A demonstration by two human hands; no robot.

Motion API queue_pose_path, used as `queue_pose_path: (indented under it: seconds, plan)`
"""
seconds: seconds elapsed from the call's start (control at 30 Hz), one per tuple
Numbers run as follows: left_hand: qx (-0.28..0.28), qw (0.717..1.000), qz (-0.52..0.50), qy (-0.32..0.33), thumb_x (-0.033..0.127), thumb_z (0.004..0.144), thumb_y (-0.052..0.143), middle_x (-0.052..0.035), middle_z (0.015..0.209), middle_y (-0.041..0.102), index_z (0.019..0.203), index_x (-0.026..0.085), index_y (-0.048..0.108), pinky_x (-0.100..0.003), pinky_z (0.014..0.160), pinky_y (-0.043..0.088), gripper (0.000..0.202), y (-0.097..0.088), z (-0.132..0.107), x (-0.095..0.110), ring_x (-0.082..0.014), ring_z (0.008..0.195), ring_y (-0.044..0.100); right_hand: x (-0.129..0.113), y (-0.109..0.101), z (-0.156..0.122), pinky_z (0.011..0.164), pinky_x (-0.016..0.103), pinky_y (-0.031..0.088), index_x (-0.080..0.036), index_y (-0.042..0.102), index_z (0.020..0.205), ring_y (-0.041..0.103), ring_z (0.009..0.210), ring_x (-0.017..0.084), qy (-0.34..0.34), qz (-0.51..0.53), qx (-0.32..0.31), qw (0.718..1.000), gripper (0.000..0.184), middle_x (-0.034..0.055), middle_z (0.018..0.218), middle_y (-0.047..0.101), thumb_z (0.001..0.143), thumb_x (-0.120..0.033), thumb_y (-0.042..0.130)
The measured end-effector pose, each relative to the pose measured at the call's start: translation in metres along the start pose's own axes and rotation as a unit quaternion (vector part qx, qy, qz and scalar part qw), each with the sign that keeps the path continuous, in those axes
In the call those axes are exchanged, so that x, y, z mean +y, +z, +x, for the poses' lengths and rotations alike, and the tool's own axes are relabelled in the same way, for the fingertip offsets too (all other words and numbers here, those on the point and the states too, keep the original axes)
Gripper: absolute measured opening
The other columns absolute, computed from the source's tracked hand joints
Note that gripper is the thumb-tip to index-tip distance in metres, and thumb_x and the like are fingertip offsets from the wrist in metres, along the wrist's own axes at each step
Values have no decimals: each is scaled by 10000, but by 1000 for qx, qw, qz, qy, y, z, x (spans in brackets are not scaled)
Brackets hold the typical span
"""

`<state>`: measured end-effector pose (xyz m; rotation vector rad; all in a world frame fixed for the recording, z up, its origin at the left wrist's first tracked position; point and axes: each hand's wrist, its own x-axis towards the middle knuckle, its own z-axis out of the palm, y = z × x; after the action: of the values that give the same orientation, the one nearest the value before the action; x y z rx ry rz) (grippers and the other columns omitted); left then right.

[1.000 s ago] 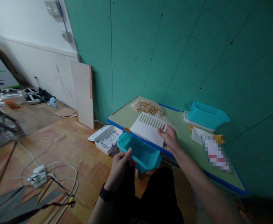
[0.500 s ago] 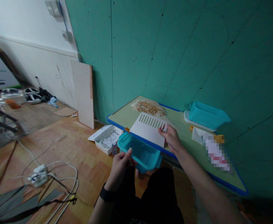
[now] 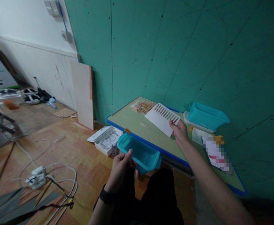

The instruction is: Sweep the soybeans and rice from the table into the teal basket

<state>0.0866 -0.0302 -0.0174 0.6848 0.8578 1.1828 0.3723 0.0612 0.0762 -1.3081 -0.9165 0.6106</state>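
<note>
My left hand [image 3: 119, 164] grips the near corner of a turquoise plastic bin [image 3: 140, 153], held just under the front edge of a small green table with a blue rim [image 3: 132, 120]. My right hand [image 3: 179, 132] pinches the corner of a white slotted plastic board [image 3: 161, 118], which is lifted over the table's middle. A pile of tan grains [image 3: 143, 107] lies at the table's far left corner, just behind the board. A thin streak of grains [image 3: 147, 125] remains on the mat near the front.
A second turquoise bin [image 3: 207, 116] sits on a white lid at the table's back right, with white cards and a printed packet [image 3: 215, 153] beside it. On the wooden floor lie an open white box [image 3: 105, 139], cables and a power strip [image 3: 37, 178]. A board [image 3: 83, 93] leans on the wall.
My right hand lifted the white slotted board from the table's front edge and carried it back and right, toward the grain pile. The left hand and bin stayed put.
</note>
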Motion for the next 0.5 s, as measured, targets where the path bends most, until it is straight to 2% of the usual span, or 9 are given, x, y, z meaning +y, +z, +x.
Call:
queue_pose_path:
  seconds: [0.1, 0.2, 0.4, 0.5]
  plan:
    - [12, 1000, -5, -3, 609, 626, 880, -43, 472, 666, 508, 174, 591, -254, 475, 530, 536, 1, 0, 0, -173, 447, 653, 11, 10, 20, 693, 359, 550, -204, 643, 903, 685, 805, 251, -39, -47, 2, 998, 456, 68, 891, 750, 576, -493, 772]
    - [16, 1000, -4, -6, 610, 619, 883, -41, 470, 666, 511, 173, 593, -249, 468, 523, 535, 1, 0, 0, -161, 430, 637, 18, 20, 30, 689, 353, 542, -203, 650, 876, 683, 810, 251, -41, -88, 2, 995, 391, 72, 885, 752, 586, -449, 736]
    - [10, 1000, 5, 3, 608, 659, 862, -55, 492, 690, 514, 173, 595, -235, 474, 514, 531, -1, -2, -2, -150, 431, 635, 12, 33, 27, 643, 324, 532, -210, 656, 854, 693, 789, 249, 3, -115, -58, 992, 324, 45, 777, 733, 606, -407, 725]
    - [0, 1000, 12, 1, 631, 644, 859, -67, 503, 696, 511, 166, 606, -229, 471, 501, 546, -1, -2, -1, -147, 433, 634, 8, 39, 22, 629, 310, 522, -213, 649, 825, 687, 785, 242, 12, -113, -61, 992, 330, 37, 750, 724, 585, -417, 747]
